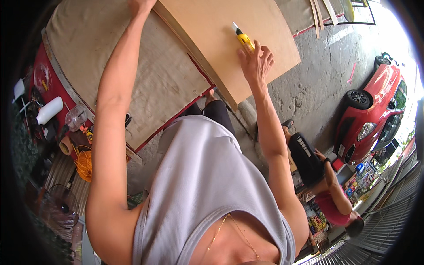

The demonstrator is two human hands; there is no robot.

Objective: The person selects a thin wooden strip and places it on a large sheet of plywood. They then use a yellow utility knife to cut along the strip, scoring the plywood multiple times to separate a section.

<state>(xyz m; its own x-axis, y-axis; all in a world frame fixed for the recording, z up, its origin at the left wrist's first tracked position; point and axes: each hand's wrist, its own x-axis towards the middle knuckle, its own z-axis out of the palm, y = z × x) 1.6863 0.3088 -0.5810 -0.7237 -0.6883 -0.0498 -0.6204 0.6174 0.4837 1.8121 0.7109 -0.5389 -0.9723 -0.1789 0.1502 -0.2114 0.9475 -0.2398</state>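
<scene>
A large light-brown wooden board (212,42) lies partly on a work table with a worn beige top (163,75) and sticks out past the table's near right edge. Over the board, my right hand (258,66) holds a yellow and black utility knife (244,39), its blade pointing up and to the left, away from me. Thumb and index finger are at the knife's handle; the other fingers are bent. My left hand (142,5) is by the board's left edge at the top of the view. Its fingers are cut off by the picture's rim.
On the left lie a white bottle (50,110), a clear plastic container (76,117), a coil of orange cord (84,164) and a fan (59,206). Narrow wood strips (317,17) lie at the far right. Another person (333,201) stands at right, near a red car (371,110).
</scene>
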